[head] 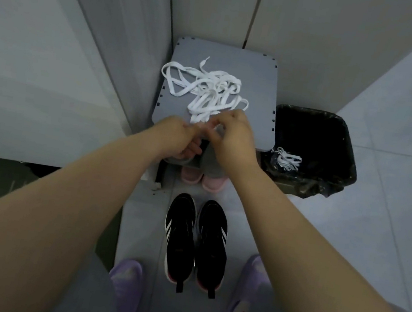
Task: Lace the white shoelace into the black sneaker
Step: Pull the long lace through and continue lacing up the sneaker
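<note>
My left hand (179, 136) and right hand (232, 133) meet at the near edge of the gray table (258, 83), fingers pinched on a strand of the white shoelace (207, 89) — apparently to work one end free of the tangle heaped there. How firmly either hand is closed on it I cannot tell. The black sneakers (196, 240) stand side by side on the floor between my feet, well apart from the lace and within reach for threading; no lace shows in them yet. A second white bundle (286, 158) lies on the bin (336, 138) — probably discarded.
</note>
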`<action>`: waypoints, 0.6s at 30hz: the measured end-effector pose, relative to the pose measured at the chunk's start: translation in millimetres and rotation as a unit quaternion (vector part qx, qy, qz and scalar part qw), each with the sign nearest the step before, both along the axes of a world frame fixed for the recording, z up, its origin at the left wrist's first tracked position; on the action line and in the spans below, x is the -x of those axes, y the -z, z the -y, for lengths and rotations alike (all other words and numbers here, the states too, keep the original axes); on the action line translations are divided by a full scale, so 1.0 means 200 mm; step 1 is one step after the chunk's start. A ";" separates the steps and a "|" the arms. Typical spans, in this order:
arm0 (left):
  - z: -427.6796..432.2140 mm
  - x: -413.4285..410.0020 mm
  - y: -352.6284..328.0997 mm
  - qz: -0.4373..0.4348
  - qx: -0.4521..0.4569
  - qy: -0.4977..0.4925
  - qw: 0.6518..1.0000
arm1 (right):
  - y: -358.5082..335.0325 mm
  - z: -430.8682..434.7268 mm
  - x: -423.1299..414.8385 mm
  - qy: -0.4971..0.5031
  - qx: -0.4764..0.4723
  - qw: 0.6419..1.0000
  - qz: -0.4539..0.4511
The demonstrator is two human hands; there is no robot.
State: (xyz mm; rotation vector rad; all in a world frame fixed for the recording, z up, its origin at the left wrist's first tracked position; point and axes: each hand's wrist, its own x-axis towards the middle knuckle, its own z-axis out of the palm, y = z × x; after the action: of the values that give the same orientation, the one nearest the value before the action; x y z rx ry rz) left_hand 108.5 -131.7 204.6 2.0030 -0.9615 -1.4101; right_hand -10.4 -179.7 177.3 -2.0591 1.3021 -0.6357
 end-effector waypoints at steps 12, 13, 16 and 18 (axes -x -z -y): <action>0.10 0.10 -0.13 -0.487 0.124 -0.193 0.843 | -0.54 -0.52 0.37 0.010 -0.344 0.841 0.419; 0.11 0.09 -0.15 -0.497 0.137 -0.231 0.825 | -0.55 -0.55 0.43 0.031 -0.347 0.847 0.402; 0.13 0.06 -0.17 -0.466 0.176 -0.294 0.815 | -0.54 -0.62 0.63 0.126 -0.331 0.891 0.283; 0.12 0.05 -0.19 -0.432 0.199 -0.296 0.829 | -0.52 -0.63 0.75 0.167 -0.339 0.903 0.204</action>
State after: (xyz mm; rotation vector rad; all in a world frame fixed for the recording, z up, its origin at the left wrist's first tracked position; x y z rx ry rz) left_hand 99.5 -155.9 242.1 0.9968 -0.1566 -1.3627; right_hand -160.3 -52.9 282.0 -1.0847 1.3742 -0.6031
